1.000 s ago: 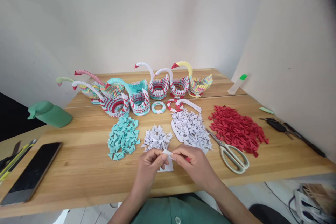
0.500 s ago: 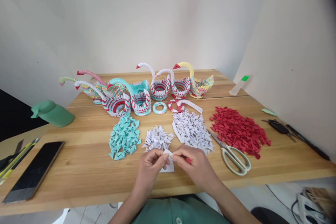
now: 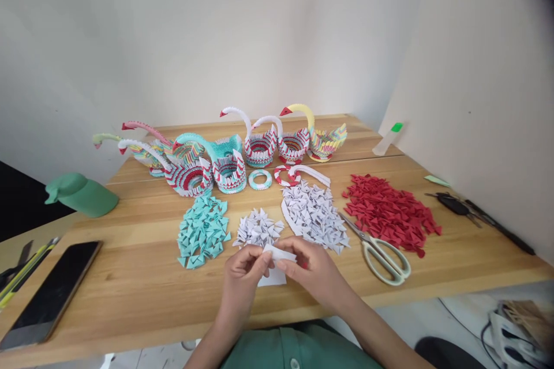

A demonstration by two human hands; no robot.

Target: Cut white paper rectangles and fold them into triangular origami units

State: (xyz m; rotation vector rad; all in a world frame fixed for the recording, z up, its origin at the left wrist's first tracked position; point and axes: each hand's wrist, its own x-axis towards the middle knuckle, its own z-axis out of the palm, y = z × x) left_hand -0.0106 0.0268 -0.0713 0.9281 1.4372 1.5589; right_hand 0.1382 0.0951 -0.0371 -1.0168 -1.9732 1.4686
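Between my two hands I hold a small white piece of paper [image 3: 280, 253], folded into a strip. My left hand [image 3: 244, 272] pinches its left end between thumb and fingers. The right end is gripped by my right hand [image 3: 312, 268], thumb in front; a speck of red shows by those fingers. Below them, a flat white paper sheet [image 3: 273, 278] lies on the table. Just beyond my hands are a small pile of white folded paper triangles [image 3: 258, 227] and a larger white pile [image 3: 315, 213]. Teal triangles [image 3: 202, 230] lie to the left, red ones [image 3: 389, 210] to the right.
Scissors [image 3: 384, 256] lie right of my hands. Several folded-paper swans [image 3: 188, 176] stand at the back, with a paper ring [image 3: 260, 179] before them. A phone [image 3: 52, 291] and green bottle [image 3: 82, 195] are at left, keys [image 3: 454, 203] at right.
The white paper between my fingers now shows as a wider folded strip, turned more sideways. My right-hand fingers have shifted along it. The whole view has moved slightly.
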